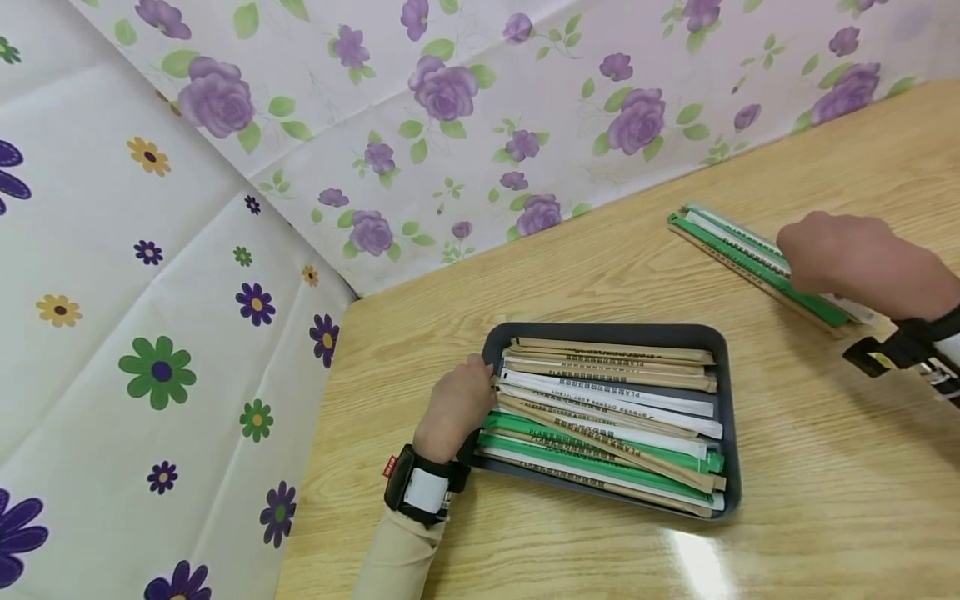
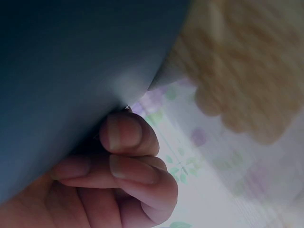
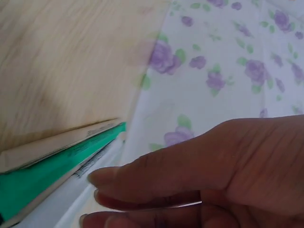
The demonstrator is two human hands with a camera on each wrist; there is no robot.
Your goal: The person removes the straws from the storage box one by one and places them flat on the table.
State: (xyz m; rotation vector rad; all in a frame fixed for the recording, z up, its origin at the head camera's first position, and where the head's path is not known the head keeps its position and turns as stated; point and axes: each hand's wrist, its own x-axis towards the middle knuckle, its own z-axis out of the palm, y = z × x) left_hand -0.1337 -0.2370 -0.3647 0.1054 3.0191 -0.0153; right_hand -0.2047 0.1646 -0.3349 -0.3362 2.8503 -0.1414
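A dark grey rectangular tray (image 1: 732,450) holds several long paper-wrapped straws (image 1: 607,379) in brown, white and green, lying lengthwise. My left hand (image 1: 459,408) grips the tray's left end. In the left wrist view, its curled fingers (image 2: 147,178) sit against the dark tray wall (image 2: 90,66). At the right, my right hand (image 1: 862,262) is over a second bunch of wrapped straws (image 1: 731,250). In the right wrist view, its thumb (image 3: 142,175) and fingertips are close together beside a white wrapper (image 3: 78,183) and a green one (image 3: 57,178). Whether they pinch a straw is hidden.
A light wooden tabletop (image 1: 795,467) lies under both groups of straws. Behind it rises a white covering with purple roses (image 1: 450,92). Another white covering with coloured daisies (image 1: 195,317) stands along the left edge.
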